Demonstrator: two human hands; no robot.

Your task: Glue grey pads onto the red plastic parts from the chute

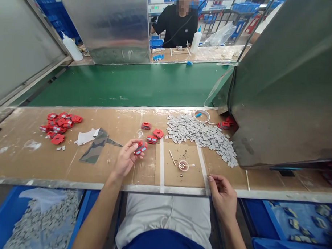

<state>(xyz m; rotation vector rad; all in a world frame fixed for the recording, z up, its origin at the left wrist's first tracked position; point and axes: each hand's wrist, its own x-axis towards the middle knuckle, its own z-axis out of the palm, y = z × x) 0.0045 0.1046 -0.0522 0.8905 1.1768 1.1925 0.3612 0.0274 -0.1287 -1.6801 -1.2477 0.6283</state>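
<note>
My left hand (128, 157) is closed around a small red toy car (141, 148) with light blue windows, holding it above the table. Three more red toy cars (151, 139) lie just beyond it. My right hand (221, 190) is at the table's front edge, thumb and forefinger pinched together; whatever is between them is too small to make out. Between my hands, a small round cup (183, 165) has a cotton swab (191, 165) resting in it. A thin white stick (172, 157) lies to its left. Beyond them spreads a heap of small grey plates (198, 131).
A pile of red toy cars (61, 124) and a camouflage cloth (96, 147) lie on the left. A roll of tape (201, 116) touches the heap. Behind runs a green conveyor belt (134, 83); a person (177, 27) sits beyond. A large metal panel (287, 88) blocks the right.
</note>
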